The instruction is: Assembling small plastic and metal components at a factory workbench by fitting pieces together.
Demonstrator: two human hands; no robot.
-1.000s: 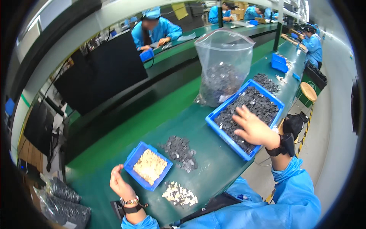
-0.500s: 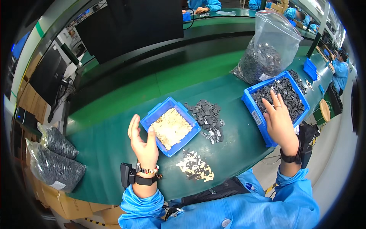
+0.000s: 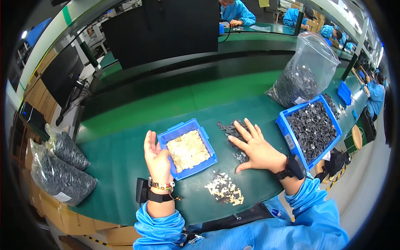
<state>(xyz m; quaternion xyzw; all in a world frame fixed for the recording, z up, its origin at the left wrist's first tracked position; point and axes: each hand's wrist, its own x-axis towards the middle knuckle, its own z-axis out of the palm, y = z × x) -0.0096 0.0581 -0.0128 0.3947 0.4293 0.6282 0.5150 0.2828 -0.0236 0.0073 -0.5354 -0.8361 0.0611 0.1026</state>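
Observation:
My right hand spreads its fingers flat over a loose pile of small dark grey parts, covering much of it. My left hand stands upright by the left wall of a small blue bin, fingers stretched and holding nothing; whether it touches the bin I cannot tell. Cream-coloured flat bits fill that bin. Nearer to me, a scatter of small cream and black pieces lies on the green tabletop.
A larger blue bin full of dark parts stands at the right, with a big clear bag of similar parts behind it. Two filled bags sit at the left edge. A black panel rises at the back; co-workers sit beyond.
My right hand has moved left and down from above the larger blue bin to the loose dark pile. My left hand stays beside the small bin. The whole view has shifted slightly.

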